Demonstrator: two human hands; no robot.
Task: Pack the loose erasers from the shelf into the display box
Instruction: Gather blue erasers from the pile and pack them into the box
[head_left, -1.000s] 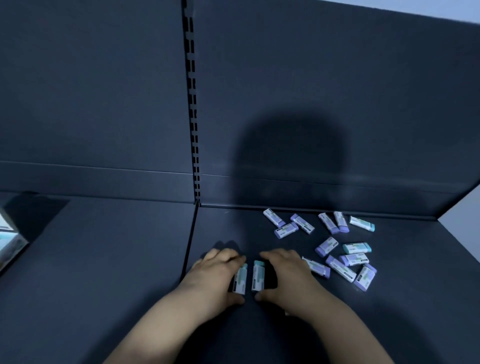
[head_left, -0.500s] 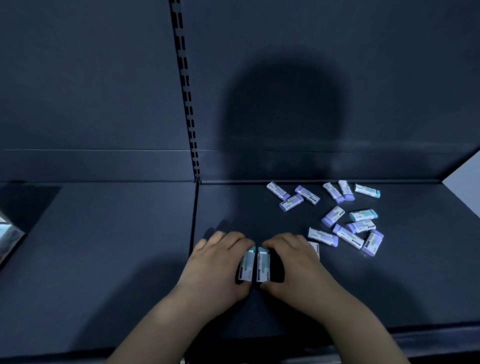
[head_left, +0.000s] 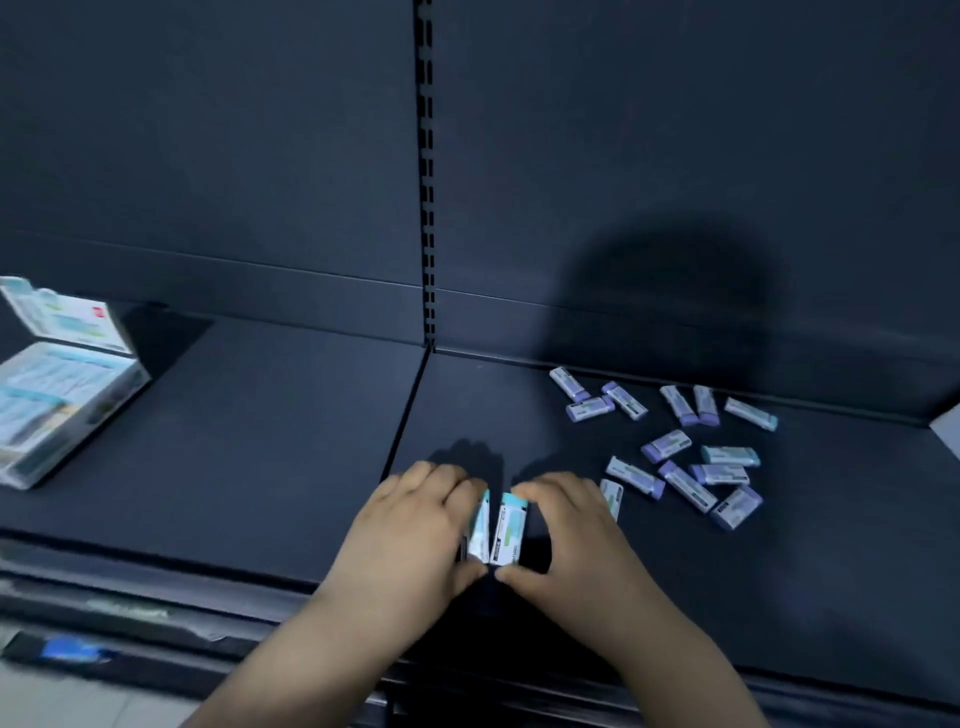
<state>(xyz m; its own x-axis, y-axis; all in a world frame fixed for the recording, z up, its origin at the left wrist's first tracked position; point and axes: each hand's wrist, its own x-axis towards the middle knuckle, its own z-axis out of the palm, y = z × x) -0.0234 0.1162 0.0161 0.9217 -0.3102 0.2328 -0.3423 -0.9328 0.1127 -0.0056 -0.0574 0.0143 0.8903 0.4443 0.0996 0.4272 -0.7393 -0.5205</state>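
Note:
My left hand (head_left: 415, 530) and my right hand (head_left: 566, 540) press together from both sides on a small bunch of erasers (head_left: 508, 529) near the shelf's front edge. Two teal-tipped white erasers show between the fingers; any others are hidden under the hands. One more eraser (head_left: 612, 496) pokes out beside my right hand. Several loose erasers (head_left: 680, 452) with purple or teal ends lie scattered at the back right of the shelf. The display box (head_left: 57, 384) stands open at the far left, its lid raised, with erasers inside.
The dark shelf (head_left: 270, 457) has a seam running from the slotted upright (head_left: 426, 208) toward my hands. The shelf's front lip (head_left: 156, 577) lies just below my wrists. A pale side panel (head_left: 948, 431) shows at the far right.
The view has swung left and down, bringing the display box into sight. Both hands have closed tighter on the bunch of erasers and tilted it up slightly off the shelf.

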